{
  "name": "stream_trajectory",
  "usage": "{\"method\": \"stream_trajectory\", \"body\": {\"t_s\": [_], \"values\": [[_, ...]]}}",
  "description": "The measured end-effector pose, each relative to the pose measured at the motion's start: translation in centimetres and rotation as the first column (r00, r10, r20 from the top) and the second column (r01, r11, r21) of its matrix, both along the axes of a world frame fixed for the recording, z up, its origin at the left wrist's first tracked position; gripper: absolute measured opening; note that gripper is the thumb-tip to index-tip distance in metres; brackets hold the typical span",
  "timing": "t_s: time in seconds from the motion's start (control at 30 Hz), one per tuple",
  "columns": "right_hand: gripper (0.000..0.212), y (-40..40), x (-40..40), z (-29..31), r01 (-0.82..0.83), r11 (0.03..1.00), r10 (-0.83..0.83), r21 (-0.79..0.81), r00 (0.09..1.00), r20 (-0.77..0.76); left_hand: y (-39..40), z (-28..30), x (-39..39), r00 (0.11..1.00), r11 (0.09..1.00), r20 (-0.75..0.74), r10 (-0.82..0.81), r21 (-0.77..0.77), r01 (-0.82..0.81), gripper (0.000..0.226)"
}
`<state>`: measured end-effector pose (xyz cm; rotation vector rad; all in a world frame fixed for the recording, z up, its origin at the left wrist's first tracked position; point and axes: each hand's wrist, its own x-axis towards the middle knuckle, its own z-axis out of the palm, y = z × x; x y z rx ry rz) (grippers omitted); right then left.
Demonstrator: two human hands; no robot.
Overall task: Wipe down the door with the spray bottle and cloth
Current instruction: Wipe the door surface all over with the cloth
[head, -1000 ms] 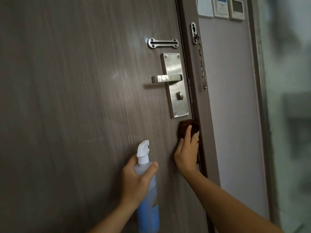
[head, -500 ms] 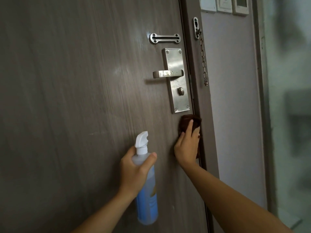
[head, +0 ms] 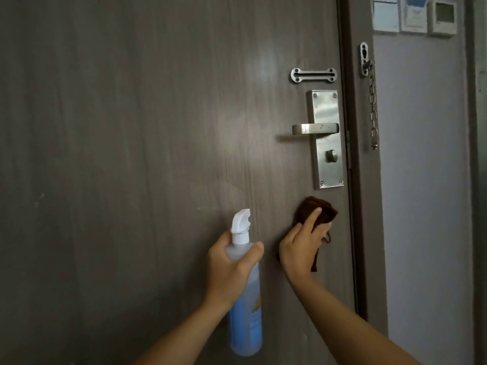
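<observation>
**Cloth pressed to the door below the lock plate**

The right hand (head: 300,248) presses a dark brown folded cloth (head: 320,210) flat against the grey-brown wood-grain door (head: 131,154), its fingers straight and spread over the fabric. The cloth sits just below the brushed steel lock plate (head: 325,139) with its lever handle (head: 315,128), near the door's right edge. To the left, the left hand (head: 232,270) has its grip closed around the shoulder of a translucent blue spray bottle (head: 246,312) with a white trigger nozzle, held upright close to the door. A steel security chain (head: 373,106) hangs on the frame at right.
</observation>
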<state>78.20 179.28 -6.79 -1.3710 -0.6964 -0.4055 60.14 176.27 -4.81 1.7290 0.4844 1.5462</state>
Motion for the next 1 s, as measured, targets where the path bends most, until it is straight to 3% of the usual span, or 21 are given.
{"method": "stream_trajectory", "body": {"t_s": [0.23, 0.37, 0.6, 0.83, 1.0], "values": [[0.068, 1.1, -3.5, 1.7, 0.003, 0.999, 0.003, -0.033, 0.98, 0.201, 0.7, 0.9, -5.7, 0.99, 0.991, -0.043, 0.134, 0.027, -0.133, 0.03], [0.069, 1.6, -4.4, 2.6, 0.041, 0.998, -0.028, -0.052, 0.974, 0.225, 1.2, 0.8, -8.1, 0.978, 0.978, -0.007, 0.21, 0.025, -0.209, 0.037], [0.068, 1.8, -5.0, 3.1, 0.07, 0.997, -0.063, -0.029, 0.976, 0.206, 1.4, 1.3, -9.6, 0.979, 0.979, -0.028, 0.202, 0.042, -0.201, 0.046], [0.063, 2.2, -7.7, 4.7, 0.062, 0.998, -0.058, -0.018, 0.979, 0.193, 1.3, 1.2, -11.2, 0.988, 0.988, 0.019, 0.152, 0.008, -0.153, 0.041], [0.065, 4.3, -14.6, 6.3, 0.076, 0.997, -0.061, -0.025, 0.923, 0.38, 1.3, 1.6, -13.1, 0.98, 0.98, 0.038, 0.196, 0.021, -0.197, 0.039]]}}
